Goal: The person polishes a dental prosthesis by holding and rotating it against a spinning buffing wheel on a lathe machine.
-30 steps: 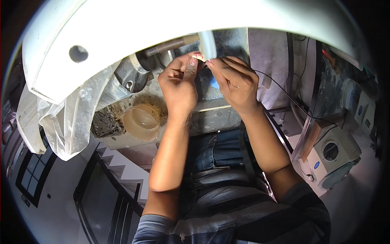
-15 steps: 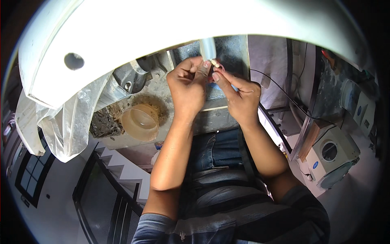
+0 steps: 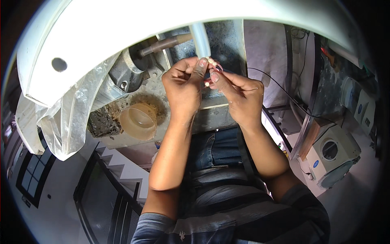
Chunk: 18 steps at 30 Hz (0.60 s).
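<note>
My left hand [image 3: 183,87] is closed on a small pink denture with cream teeth [image 3: 212,63], its thumb near the upper teeth. My right hand [image 3: 243,97] pinches the same denture lower on the right, thumb and forefinger on it. The denture's upper edge meets, or lies just below, a pale blue-white wheel [image 3: 198,40] seen edge-on; I cannot tell whether they touch. The wheel sits at the end of a brown metal spindle [image 3: 162,44] with a threaded part, running from a grey motor housing [image 3: 122,83] at the left.
A white hood [image 3: 134,16] arches over the work. Clear plastic sheeting [image 3: 65,122] hangs at left. A translucent tub [image 3: 138,132] stands on the bench [image 3: 109,141] beside a dark crusted lump [image 3: 99,124]. A cable [image 3: 276,81] runs right toward a beige machine [image 3: 337,160].
The denture has been turned and now shows more of its curve. My right hand has moved down from the wheel, and my left hand has shifted slightly right.
</note>
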Each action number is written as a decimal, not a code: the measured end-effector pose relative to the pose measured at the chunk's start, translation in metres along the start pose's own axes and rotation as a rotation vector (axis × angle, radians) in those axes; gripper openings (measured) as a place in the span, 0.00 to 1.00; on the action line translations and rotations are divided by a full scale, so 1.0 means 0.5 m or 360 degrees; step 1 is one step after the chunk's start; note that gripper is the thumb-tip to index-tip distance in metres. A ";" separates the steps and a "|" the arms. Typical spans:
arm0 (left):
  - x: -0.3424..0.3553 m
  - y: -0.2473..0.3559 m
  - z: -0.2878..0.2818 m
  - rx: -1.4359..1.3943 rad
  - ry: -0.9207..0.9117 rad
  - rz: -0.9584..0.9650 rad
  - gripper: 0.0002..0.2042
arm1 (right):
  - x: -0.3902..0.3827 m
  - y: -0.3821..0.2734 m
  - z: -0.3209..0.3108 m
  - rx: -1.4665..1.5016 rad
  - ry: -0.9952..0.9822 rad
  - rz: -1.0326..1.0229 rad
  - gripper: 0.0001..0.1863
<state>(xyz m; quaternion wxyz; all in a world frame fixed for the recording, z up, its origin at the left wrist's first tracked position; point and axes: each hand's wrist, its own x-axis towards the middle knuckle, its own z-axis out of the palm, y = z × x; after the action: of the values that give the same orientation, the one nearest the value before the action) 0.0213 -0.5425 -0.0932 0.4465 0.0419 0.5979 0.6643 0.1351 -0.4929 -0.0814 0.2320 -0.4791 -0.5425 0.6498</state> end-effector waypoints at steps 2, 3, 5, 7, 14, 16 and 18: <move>-0.001 0.000 0.001 -0.0007 0.0010 -0.0029 0.05 | 0.002 0.001 -0.002 -0.0030 -0.0016 -0.0017 0.12; -0.002 0.001 0.001 -0.0013 0.0015 0.0009 0.05 | 0.002 0.002 -0.003 -0.0031 -0.0015 -0.0017 0.12; -0.003 0.002 0.000 -0.0015 0.0021 0.0049 0.05 | 0.002 0.001 0.002 0.0083 -0.0015 -0.0051 0.11; -0.003 0.002 0.001 0.0033 0.0000 0.0007 0.06 | 0.006 -0.021 -0.005 0.0050 -0.0024 -0.0008 0.11; -0.004 0.004 0.005 0.0017 -0.0009 0.0030 0.06 | 0.012 -0.004 -0.012 0.0074 -0.0064 -0.0020 0.11; -0.001 -0.001 0.002 0.0002 -0.0007 0.0006 0.06 | 0.016 -0.007 -0.014 0.0090 -0.0083 0.0017 0.11; -0.005 -0.001 -0.008 -0.0033 0.0033 0.0047 0.05 | 0.016 -0.011 -0.015 -0.0139 -0.0267 -0.0105 0.12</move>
<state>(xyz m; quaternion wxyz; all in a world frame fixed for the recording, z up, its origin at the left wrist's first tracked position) 0.0207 -0.5470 -0.0934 0.4308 0.0392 0.5948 0.6775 0.1369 -0.4811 -0.0788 0.1860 -0.4145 -0.6033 0.6554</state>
